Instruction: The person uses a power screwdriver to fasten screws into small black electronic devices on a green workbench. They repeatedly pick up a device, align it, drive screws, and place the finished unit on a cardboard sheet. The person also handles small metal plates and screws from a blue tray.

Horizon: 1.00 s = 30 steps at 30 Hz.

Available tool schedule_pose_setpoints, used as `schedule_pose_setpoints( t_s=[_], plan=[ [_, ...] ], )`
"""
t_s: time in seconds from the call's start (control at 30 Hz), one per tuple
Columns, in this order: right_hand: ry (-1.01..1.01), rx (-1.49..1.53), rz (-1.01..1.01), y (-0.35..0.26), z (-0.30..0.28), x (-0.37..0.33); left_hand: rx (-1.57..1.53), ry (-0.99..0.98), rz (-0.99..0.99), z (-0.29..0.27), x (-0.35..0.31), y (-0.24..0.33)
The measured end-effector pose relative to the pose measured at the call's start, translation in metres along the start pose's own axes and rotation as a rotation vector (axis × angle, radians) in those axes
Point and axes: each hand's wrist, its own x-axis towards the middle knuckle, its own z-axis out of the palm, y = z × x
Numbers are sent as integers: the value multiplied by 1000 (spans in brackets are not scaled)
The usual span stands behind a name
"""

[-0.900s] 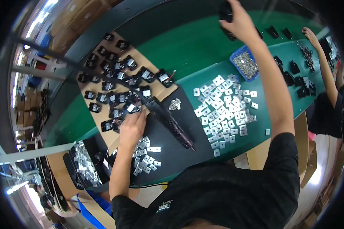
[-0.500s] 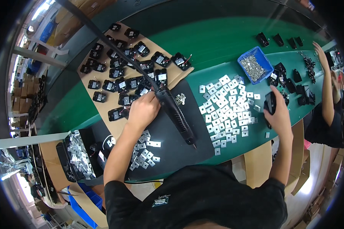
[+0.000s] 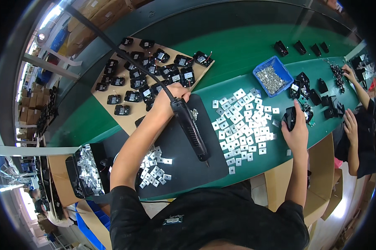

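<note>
My left hand (image 3: 171,96) rests at the top of a black electric screwdriver (image 3: 190,128), which lies slanted on a black mat (image 3: 175,162) with its cable running up and away to the left. My right hand (image 3: 295,130) is closed around a small black plastic part (image 3: 289,118) at the right of the green bench. Between my hands lies a spread of several small square metal plates (image 3: 246,123). A smaller heap of the same plates (image 3: 153,167) lies on the mat near my left forearm.
A cardboard sheet (image 3: 113,109) carries several black modules with wires. A blue tray of screws (image 3: 272,77) stands at the back right, with more black parts (image 3: 321,96) beside it. A black bin of metal pieces (image 3: 87,170) sits at the left. Another person's hands (image 3: 349,121) work at the far right.
My right hand has come down from the far side of the bench to the near right with a black part in it. My left hand shifted up to the screwdriver's top.
</note>
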Motion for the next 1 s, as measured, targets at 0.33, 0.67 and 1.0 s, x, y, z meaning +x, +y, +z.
schedule_pose_setpoints(
  t_s=[0.33,0.67,1.0],
  plan=[
    [2,76,78,7,-4,-2,72,51,59,-11,72,14],
    [25,96,86,15,-2,-4,245,-25,21,-6,140,12],
    [8,128,141,22,-3,-5,382,42,16,19,210,1]
  ],
)
